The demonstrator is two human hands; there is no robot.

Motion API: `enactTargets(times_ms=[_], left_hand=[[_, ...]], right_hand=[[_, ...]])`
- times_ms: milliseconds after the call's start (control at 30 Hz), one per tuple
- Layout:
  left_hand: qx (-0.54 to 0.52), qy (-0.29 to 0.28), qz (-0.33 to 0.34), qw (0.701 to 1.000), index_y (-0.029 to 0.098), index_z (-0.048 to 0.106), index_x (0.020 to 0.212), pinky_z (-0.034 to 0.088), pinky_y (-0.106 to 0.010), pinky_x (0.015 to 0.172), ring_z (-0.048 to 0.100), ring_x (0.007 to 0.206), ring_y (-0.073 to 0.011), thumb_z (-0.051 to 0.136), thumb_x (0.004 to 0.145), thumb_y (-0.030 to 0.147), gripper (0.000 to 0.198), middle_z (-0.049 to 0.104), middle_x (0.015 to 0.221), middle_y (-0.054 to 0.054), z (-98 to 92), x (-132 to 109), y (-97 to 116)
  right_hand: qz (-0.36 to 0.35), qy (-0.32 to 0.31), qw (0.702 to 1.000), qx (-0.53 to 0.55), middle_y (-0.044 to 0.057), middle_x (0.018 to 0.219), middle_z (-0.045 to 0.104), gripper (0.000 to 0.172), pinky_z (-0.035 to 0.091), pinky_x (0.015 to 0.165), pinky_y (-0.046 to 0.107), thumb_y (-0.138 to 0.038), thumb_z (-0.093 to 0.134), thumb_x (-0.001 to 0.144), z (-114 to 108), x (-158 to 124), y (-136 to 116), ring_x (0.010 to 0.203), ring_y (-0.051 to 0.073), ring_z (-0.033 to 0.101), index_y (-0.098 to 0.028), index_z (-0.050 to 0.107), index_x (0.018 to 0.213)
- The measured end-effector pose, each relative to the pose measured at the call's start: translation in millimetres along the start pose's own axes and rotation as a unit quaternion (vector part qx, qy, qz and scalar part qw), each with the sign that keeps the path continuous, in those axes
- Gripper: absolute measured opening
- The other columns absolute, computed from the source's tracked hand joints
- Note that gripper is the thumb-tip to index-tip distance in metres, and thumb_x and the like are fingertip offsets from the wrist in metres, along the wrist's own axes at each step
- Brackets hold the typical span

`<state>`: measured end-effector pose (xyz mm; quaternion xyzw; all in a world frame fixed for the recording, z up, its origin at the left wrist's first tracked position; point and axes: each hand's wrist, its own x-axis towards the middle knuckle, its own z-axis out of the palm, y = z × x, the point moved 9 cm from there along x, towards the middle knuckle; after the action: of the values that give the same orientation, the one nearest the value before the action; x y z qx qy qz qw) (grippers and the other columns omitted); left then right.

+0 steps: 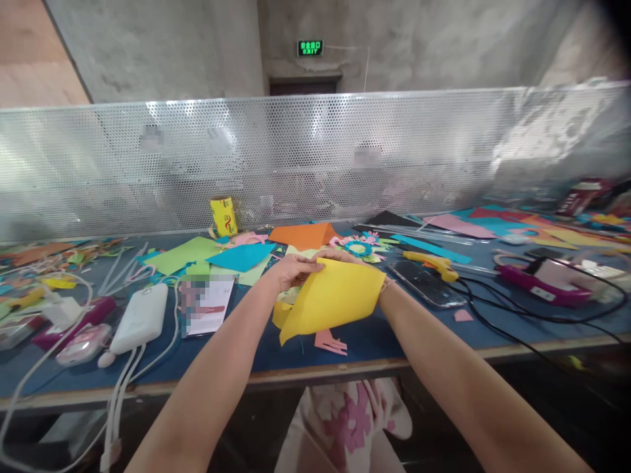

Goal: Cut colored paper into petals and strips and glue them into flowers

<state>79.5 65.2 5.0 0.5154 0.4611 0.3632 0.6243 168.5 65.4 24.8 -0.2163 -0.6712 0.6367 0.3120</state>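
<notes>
A yellow sheet of paper [340, 295] is held up over the near part of the table, its left edge curling. My left hand [294, 270] pinches its upper left edge between closed fingers. Behind the sheet's top edge is my right hand [340, 255]; its fingers curl at that edge and the rest is hidden by the paper. Below the sheet lies a cut pink paper piece [330, 343]. Just beyond my hands rest an orange sheet [303, 234] and a blue flower-like paper ring [358, 247].
Phones lie on both sides, a lit one [210, 305] at left and a dark one [426, 284] at right. A yellow glue gun [434, 263], black cables, a white power bank [141, 318] and purple power strips surround them. A perforated metal screen [296, 164] stands along the back.
</notes>
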Motion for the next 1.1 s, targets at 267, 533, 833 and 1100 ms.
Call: enactTargets(times_ms=[267,533,833,1100], left_hand=[[0.003,-0.007,-0.001,1.000,0.011,0.068,0.073,0.044,-0.026,0.060,0.060,0.063,-0.0139,0.083,0.041,0.033,0.042,0.068,0.075,-0.008,3.2,1,-2],[0.011,0.027,0.021,0.999,0.011,0.068,0.072,0.043,-0.026,0.061,0.060,0.061,-0.0130,0.083,0.040,0.033,0.042,0.067,0.071,-0.007,-2.6,2,2],[0.026,0.039,0.035,0.998,0.013,0.065,0.062,0.044,-0.026,0.061,0.058,0.059,-0.0118,0.083,0.041,0.029,0.032,0.064,0.065,-0.003,-3.7,-1,8],[0.044,0.057,0.053,0.996,0.015,0.063,0.066,0.041,-0.025,0.062,0.055,0.063,-0.0108,0.081,0.045,0.031,0.032,0.062,0.069,-0.001,-12.8,0,12]], right_hand=[[0.035,0.029,0.999,0.015,-0.003,0.073,0.063,0.025,0.044,0.056,0.021,-0.023,0.068,0.060,-2,3,3,0.060,0.010,0.058,-0.020,0.061,0.083],[0.013,0.100,0.994,-0.049,-0.002,0.072,0.063,0.028,0.043,0.057,0.024,-0.026,0.072,0.056,-20,7,4,0.062,0.012,0.058,-0.019,0.060,0.080],[-0.027,0.126,0.987,-0.099,-0.001,0.074,0.059,0.023,0.040,0.059,0.025,-0.034,0.068,0.062,-23,6,-6,0.063,0.011,0.053,-0.018,0.060,0.075],[-0.035,0.132,0.979,-0.151,0.001,0.073,0.060,0.021,0.041,0.060,0.027,-0.033,0.067,0.060,-37,14,-1,0.064,0.013,0.054,-0.017,0.060,0.072]])
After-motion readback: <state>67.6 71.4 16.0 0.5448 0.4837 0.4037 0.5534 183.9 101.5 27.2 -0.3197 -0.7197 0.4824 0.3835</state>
